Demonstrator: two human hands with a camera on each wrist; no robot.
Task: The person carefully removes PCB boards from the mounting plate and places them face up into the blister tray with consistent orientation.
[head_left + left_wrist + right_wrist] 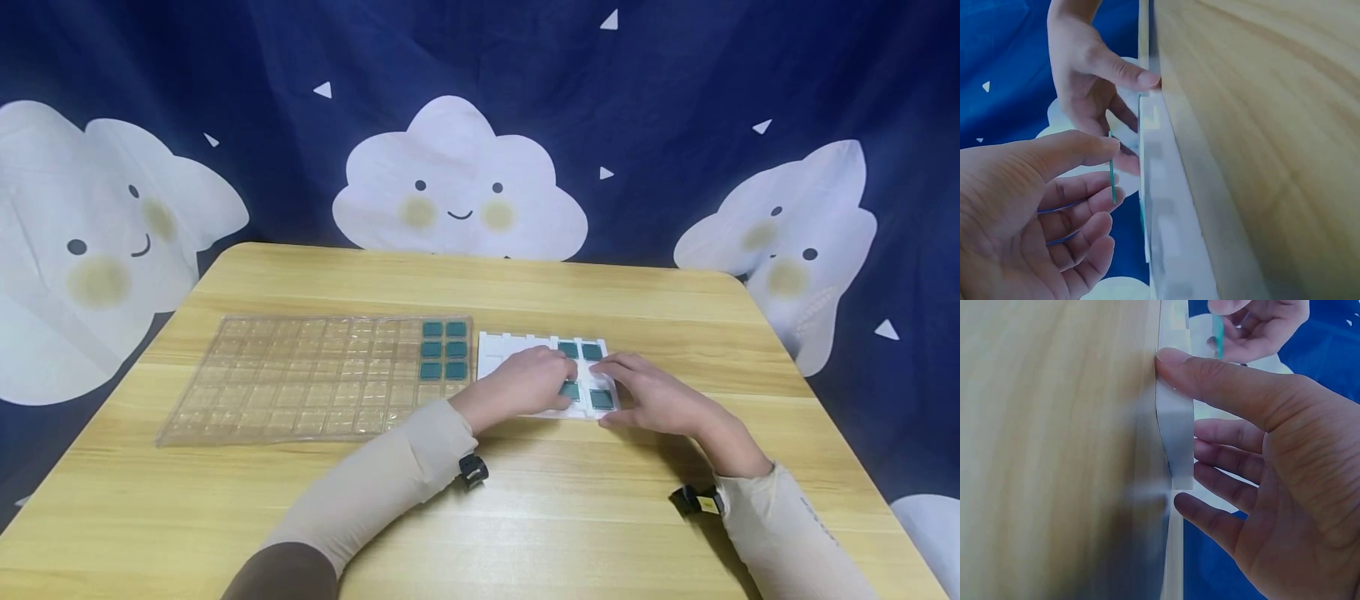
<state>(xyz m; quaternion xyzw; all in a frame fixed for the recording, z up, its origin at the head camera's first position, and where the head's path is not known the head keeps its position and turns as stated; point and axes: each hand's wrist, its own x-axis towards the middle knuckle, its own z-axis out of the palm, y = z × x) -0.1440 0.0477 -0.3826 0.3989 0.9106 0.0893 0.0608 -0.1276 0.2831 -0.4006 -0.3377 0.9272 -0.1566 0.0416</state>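
My left hand [527, 379] pinches a thin square green chip [1112, 169] by its edges, thumb on one side and fingertips on the other. That chip is close over a white slotted tray [498, 348]. Green chips [592, 352] lie in slots at the tray's right end, another green chip [602, 400] at its near right corner. My right hand [660, 396] rests at that end, fingers loosely extended; its thumb [1175, 357] touches the tray's near side. On the left stands a clear plastic tray [300, 375] with several green chips [432, 350] in its rightmost columns.
Both trays lie side by side on a wooden table [525, 508]. Behind the table hangs a dark blue curtain [525, 67] with cloud faces. A black wrist camera [472, 472] sits on the left sleeve, another wrist camera [696, 500] on the right.
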